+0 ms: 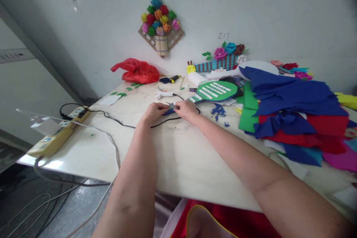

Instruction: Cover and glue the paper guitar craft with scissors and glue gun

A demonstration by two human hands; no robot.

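Note:
Both my arms reach forward over a pale table (pixel 178 156). My left hand (pixel 154 112) and my right hand (pixel 186 109) meet at the table's middle, fingers pinched together on a small dark blue piece of craft material (pixel 170 108) held between them. A black cable (pixel 122 122) runs under my hands. Just beyond lies a white glue gun (pixel 164 93). Small blue scraps (pixel 219 111) lie to the right of my right hand.
A heap of blue, red and green craft sheets (pixel 292 111) fills the right side. A green paddle shape (pixel 216 90) with white strips lies behind. A red plastic bag (pixel 136 71) sits at the back left, a power strip (pixel 60 134) at the left edge. Paper flower crafts (pixel 160 20) hang on the wall.

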